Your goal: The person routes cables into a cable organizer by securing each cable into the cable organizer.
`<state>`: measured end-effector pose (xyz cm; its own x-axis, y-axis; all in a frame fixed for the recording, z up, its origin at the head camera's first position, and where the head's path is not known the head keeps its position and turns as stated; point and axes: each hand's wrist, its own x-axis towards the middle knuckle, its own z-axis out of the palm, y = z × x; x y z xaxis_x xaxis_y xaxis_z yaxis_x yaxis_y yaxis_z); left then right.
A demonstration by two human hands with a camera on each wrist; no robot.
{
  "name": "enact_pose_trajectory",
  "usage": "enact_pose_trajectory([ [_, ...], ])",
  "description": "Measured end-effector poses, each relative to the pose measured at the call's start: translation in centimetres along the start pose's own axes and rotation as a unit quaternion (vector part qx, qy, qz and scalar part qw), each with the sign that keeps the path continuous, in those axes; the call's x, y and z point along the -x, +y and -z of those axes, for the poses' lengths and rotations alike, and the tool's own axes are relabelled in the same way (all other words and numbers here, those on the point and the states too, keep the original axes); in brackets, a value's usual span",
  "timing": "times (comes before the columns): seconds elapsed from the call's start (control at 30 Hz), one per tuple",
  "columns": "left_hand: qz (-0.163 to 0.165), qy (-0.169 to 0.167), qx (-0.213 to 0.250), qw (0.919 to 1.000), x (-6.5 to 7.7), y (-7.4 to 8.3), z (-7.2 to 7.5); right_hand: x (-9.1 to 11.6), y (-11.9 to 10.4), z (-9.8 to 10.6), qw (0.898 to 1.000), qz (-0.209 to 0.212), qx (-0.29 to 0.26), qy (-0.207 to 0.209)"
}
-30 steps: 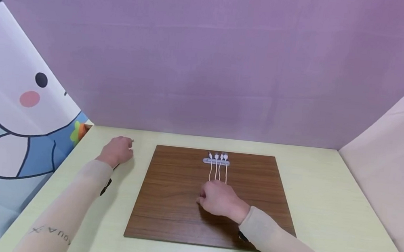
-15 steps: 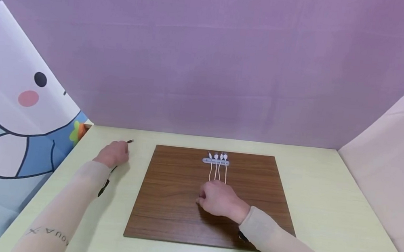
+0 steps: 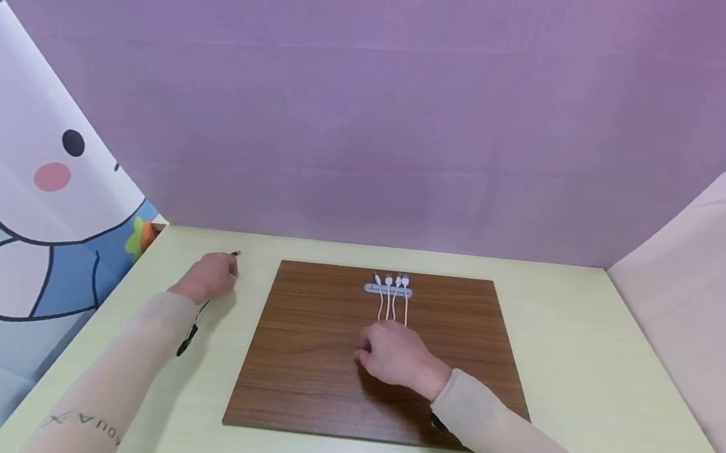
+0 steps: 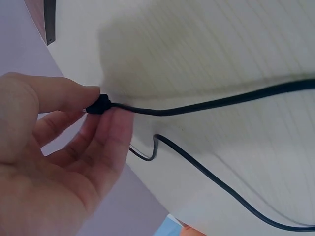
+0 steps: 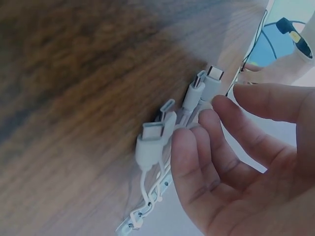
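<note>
My left hand (image 3: 207, 277) pinches a black cable plug (image 4: 98, 104) between thumb and fingers over the table's left side. From it the black cable (image 4: 216, 104) runs off, and another black strand (image 4: 211, 172) loops below. In the head view the plug's tip (image 3: 236, 253) pokes out beyond the fingers. My right hand (image 3: 399, 354) is over the brown board with relaxed, slightly bent fingers, close beside several white cable connectors (image 5: 150, 147). Thumb and index fingertip are apart with nothing between them. White cables (image 3: 388, 305) run from a pale lilac cable clip (image 3: 388, 290) toward this hand.
The brown wood-grain board (image 3: 303, 367) lies on a pale yellow table (image 3: 575, 342). A purple backdrop (image 3: 374, 111) rises behind it. Printed cloth (image 3: 4, 272) with a cartoon figure hangs at the left, and a pinkish cloth (image 3: 711, 289) at the right.
My left hand first drew back a little to the left, showing the plug's tip, then shifted slightly right again. My right hand has risen slightly in the view, and the leftmost white cable bends more.
</note>
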<state>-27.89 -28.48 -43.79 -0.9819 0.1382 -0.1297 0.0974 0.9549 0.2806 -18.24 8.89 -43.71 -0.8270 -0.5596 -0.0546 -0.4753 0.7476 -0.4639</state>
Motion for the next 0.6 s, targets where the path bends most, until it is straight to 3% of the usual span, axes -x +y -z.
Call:
enact_pose_trajectory([
  [0.17,-0.018,0.023,0.017,0.9994,-0.1,0.3,-0.2,-0.1,-0.1,0.2,1.000,-0.003,-0.003,0.010],
  [0.43,-0.032,0.041,0.038,0.9979,0.9,0.4,0.4,-0.4,-0.1,0.5,0.999,-0.022,-0.026,0.016],
  [0.6,-0.043,0.070,0.057,0.9950,1.2,0.7,0.4,-0.7,-0.1,0.5,0.998,-0.012,-0.052,0.038],
])
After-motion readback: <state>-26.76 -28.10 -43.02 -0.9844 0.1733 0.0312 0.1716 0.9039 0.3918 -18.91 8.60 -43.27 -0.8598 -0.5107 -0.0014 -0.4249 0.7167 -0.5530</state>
